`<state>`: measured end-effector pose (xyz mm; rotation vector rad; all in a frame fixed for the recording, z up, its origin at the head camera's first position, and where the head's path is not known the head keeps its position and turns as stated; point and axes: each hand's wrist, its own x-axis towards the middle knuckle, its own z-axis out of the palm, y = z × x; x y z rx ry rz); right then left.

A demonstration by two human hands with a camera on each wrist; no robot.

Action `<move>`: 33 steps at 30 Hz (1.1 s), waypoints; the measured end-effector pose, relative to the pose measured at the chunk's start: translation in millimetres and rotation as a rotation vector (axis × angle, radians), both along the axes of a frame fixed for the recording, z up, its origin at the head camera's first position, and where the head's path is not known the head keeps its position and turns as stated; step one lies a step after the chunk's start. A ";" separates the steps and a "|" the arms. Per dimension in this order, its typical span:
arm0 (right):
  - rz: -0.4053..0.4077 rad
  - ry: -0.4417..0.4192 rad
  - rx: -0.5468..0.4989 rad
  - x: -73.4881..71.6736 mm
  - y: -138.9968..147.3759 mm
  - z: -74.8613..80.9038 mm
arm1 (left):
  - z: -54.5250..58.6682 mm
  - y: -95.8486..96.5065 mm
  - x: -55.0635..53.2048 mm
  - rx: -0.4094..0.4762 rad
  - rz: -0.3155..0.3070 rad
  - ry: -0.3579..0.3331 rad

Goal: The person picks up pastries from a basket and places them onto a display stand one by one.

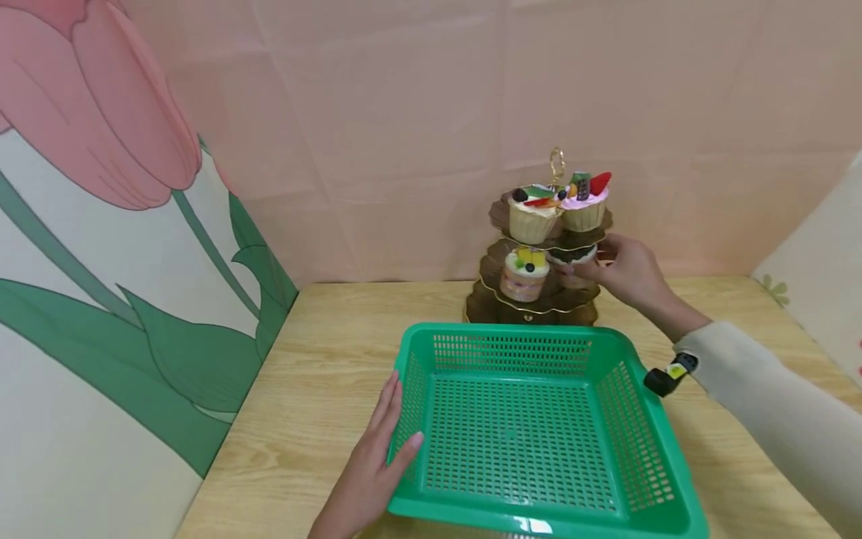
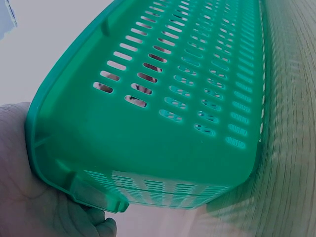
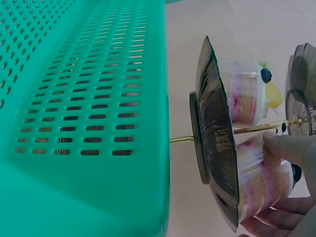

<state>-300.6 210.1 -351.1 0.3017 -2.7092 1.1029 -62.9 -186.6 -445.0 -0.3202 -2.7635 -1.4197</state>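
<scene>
My left hand [image 1: 367,468] holds the left side of a green plastic basket [image 1: 633,419], thumb over the rim and fingers along the outside. In the left wrist view the hand [image 2: 39,197] wraps the basket's rim near a corner. At the dark tiered dessert stand [image 1: 494,288], my right hand [image 1: 629,269] reaches the middle tier. It grips a layered cake cup [image 3: 264,173] between thumb and fingers, low against the tier plate [image 3: 217,133]. Another cake cup with yellow fruit [image 1: 525,277] stands beside it.
Two toy-like cupcakes [image 1: 532,217] sit on the stand's top tier, one with pink cream [image 1: 584,202]. A gold ring handle [image 1: 557,165] rises above them. The basket stands in front of the stand on a wooden table [image 1: 289,419]. A pink cloth wall [image 1: 377,150] closes the back.
</scene>
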 end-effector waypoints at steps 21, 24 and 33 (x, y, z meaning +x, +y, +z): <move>0.044 0.034 0.010 -2.3 -5.7 -4.2 | 0.4 0.6 0.4 0.000 0.015 -0.025; 0.065 0.022 -0.001 -1.7 -5.9 -3.3 | 0.1 0.7 0.0 0.002 0.017 -0.025; 0.077 -0.014 -0.013 -0.2 -6.0 -4.7 | 0.9 0.8 -0.4 0.001 0.013 -0.015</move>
